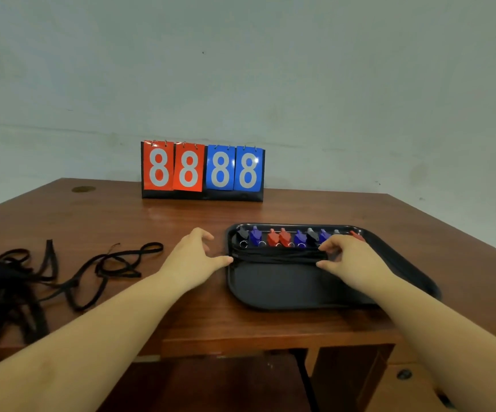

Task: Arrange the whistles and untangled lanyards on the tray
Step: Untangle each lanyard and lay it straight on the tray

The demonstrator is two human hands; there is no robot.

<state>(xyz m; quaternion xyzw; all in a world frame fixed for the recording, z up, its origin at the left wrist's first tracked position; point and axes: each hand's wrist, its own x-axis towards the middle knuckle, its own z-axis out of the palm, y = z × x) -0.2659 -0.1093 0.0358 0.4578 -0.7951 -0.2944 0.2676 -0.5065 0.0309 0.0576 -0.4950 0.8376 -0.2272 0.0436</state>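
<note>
We stand at a brown wooden table [181, 221] with a flip scoreboard [202, 171] at its far edge showing four eights, two red and two blue. On our right lies the black tray [285, 289], its long axis running left to right. On our left, well apart from the tray, sprawls the tangled heap of black lanyards [18, 278], still to be sorted.

Along the tray's far rim sits a row of whistles [285, 237] in black, blue and red, side by side, split rings toward us. Just in front of that row, a straightened bundle of lanyards [276, 257] stretches across the tray, parallel to the whistles and to the long axis.

Our hands bracket that bundle end to end. Our left hand [194, 257] reaches in from the left with the palm down; its thumb touches the bundle's left end at the tray's rim, the fingers loosely curled above and gripping nothing. Our right hand [347, 257] rests at the bundle's right end, thumb and fingertips closing on the cord in what looks like a pinch.

We judge the bundle is being settled straight. The heap lies nearer our left hand, so the next lanyard falls to that side.
</note>
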